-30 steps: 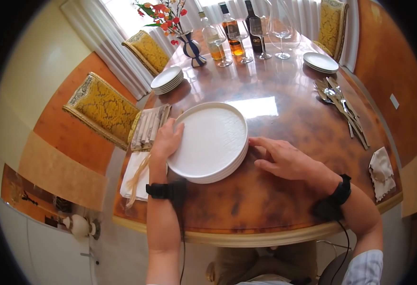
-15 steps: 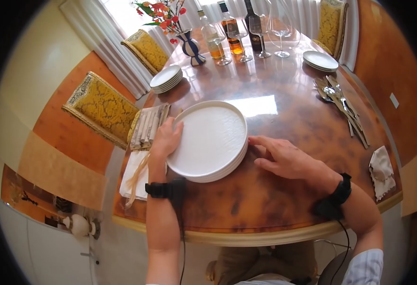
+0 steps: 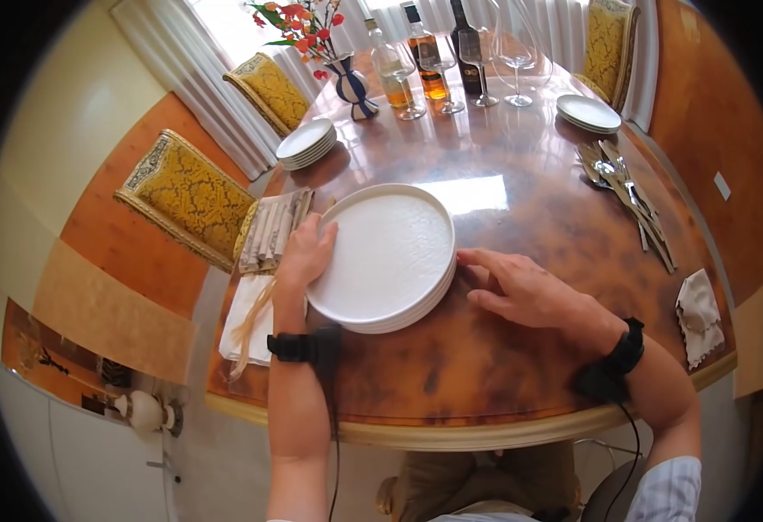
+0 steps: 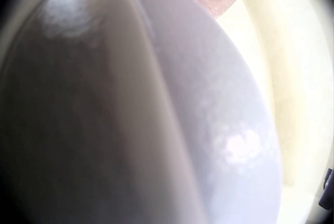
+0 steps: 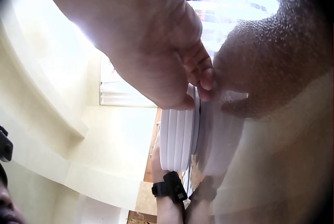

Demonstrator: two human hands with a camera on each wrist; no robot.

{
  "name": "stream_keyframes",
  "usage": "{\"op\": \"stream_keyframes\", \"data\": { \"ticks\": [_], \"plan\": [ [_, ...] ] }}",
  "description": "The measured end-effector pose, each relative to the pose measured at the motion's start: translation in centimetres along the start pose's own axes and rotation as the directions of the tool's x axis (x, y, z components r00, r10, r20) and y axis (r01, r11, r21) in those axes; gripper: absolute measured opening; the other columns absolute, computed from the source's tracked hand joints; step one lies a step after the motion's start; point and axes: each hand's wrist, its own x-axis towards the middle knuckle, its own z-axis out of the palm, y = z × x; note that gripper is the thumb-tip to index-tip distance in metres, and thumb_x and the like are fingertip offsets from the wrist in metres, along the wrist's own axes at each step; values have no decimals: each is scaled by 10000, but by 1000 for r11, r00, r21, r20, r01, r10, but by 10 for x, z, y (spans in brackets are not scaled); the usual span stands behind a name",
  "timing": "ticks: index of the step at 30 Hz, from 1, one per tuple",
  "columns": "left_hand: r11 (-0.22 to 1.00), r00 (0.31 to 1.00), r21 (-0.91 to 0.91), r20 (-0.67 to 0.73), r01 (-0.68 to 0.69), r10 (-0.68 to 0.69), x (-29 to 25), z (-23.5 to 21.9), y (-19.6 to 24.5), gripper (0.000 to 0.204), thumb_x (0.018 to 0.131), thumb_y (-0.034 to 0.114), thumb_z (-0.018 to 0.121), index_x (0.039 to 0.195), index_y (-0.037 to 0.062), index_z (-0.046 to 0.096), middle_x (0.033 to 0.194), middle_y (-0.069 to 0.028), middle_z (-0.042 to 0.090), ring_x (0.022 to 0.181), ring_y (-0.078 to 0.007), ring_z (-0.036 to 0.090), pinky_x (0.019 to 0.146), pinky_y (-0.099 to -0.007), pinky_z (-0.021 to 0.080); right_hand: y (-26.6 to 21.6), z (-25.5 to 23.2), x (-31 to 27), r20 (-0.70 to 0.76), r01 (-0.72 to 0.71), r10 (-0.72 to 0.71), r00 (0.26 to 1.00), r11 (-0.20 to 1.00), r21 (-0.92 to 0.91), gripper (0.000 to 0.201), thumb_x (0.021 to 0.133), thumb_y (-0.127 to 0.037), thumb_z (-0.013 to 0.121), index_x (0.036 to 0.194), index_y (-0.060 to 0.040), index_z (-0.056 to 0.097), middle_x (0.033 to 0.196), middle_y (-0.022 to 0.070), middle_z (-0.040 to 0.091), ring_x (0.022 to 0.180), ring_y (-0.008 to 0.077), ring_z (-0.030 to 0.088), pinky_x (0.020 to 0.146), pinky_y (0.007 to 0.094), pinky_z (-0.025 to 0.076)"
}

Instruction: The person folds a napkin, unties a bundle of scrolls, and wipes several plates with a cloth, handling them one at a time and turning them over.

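Observation:
A stack of several large white plates [image 3: 383, 252] stands near the front of the glossy brown table. On its left side, the left hand [image 3: 306, 252] rests with its fingers against the rim; the undersides of those fingers are hidden. At the stack's right edge is the right hand [image 3: 520, 289], fingers loosely bent and fingertips touching or very close to the lower plates. From the right wrist view, the right hand [image 5: 156, 46] lies beside the stacked plates [image 5: 176, 138], low over the shiny tabletop. White plate surface [image 4: 229, 119] fills much of the left wrist view, blurred.
Folded napkins [image 3: 274, 230] and a white cloth [image 3: 244, 322] lie at the left. Small plates stand in stacks at back left [image 3: 306, 143] and back right [image 3: 588, 113]. Cutlery [image 3: 626, 196] and a crumpled cloth [image 3: 699, 317] are at right; bottles, glasses [image 3: 518, 63] and a vase [image 3: 355, 91] stand behind.

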Motion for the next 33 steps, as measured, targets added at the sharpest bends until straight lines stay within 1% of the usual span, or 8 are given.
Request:
{"op": "stream_keyframes", "data": {
  "ticks": [2, 6, 14, 17, 20, 23, 29, 33],
  "plan": [
    [1000, 1000, -8, -1, -2, 2, 0, 0, 0, 464, 1032, 377, 573, 1267, -22, 607, 1186, -357, 670, 1150, -518, 632, 1013, -530, 485, 1, 0, 0, -4, 5, -5, 1000, 1000, -3, 554, 968, -180, 673, 1444, 26, 477, 1333, 261, 625, 1262, 415, 587, 1086, 468, 463],
    [1000, 1000, -9, 15, 10, -10, -1, -1, 2, 451, 1035, 374, 570, 1266, -11, 606, 1188, -353, 671, 1150, -516, 632, 1013, -532, 485, -6, -4, 0, 29, -35, 35, 999, 999, 9, 553, 966, -175, 673, 1444, 25, 478, 1326, 260, 629, 1262, 414, 589, 1083, 467, 466],
    [1000, 1000, 8, -6, 8, -8, -2, 0, 2, 450, 1035, 374, 573, 1254, -18, 604, 1182, -347, 676, 1146, -513, 634, 1006, -537, 486, -11, -7, 1, 53, -87, 87, 995, 996, -5, 556, 959, -166, 678, 1443, 23, 479, 1301, 262, 640, 1238, 417, 604, 1062, 464, 484],
    [1000, 1000, 10, -2, 12, -12, -2, 0, 3, 452, 1035, 376, 572, 1256, -17, 605, 1183, -345, 676, 1146, -512, 635, 1007, -538, 486, 1, 1, 0, -25, 22, -22, 999, 1000, -18, 589, 956, -161, 697, 1485, -20, 481, 1084, 214, 679, 946, 349, 666, 885, 442, 533],
    [1000, 1000, 17, -4, 17, -17, -3, 0, 4, 456, 1035, 380, 569, 1258, -15, 607, 1184, -344, 676, 1145, -512, 636, 1009, -538, 486, 2, 1, 0, -22, 12, -12, 1000, 1000, -14, 587, 956, -160, 698, 1484, -21, 484, 1071, 211, 680, 941, 348, 667, 881, 440, 534],
    [999, 1000, 21, -2, 25, -25, -2, -1, 5, 460, 1035, 383, 566, 1262, -14, 607, 1184, -344, 677, 1142, -514, 637, 1010, -540, 487, 8, 5, 0, -68, 62, -65, 996, 997, -39, 584, 956, -156, 697, 1484, -24, 487, 1072, 211, 683, 933, 343, 669, 877, 435, 536],
    [999, 999, 30, 1, 34, -34, -3, -2, 6, 453, 1033, 382, 567, 1252, -13, 611, 1179, -344, 679, 1137, -515, 640, 1008, -543, 488, 1, 0, 0, -16, -2, 1, 1000, 1000, -26, 581, 958, -155, 695, 1486, -26, 488, 1106, 215, 687, 934, 331, 673, 877, 430, 537],
    [999, 1000, 37, -11, 28, -28, -3, -1, 6, 446, 1033, 380, 568, 1239, -13, 614, 1174, -339, 683, 1134, -512, 643, 1009, -540, 488, 2, 2, 0, -30, 10, -10, 1000, 1000, -19, 574, 962, -156, 693, 1484, -26, 493, 1055, 207, 686, 910, 325, 672, 859, 428, 538]
  ]
}}
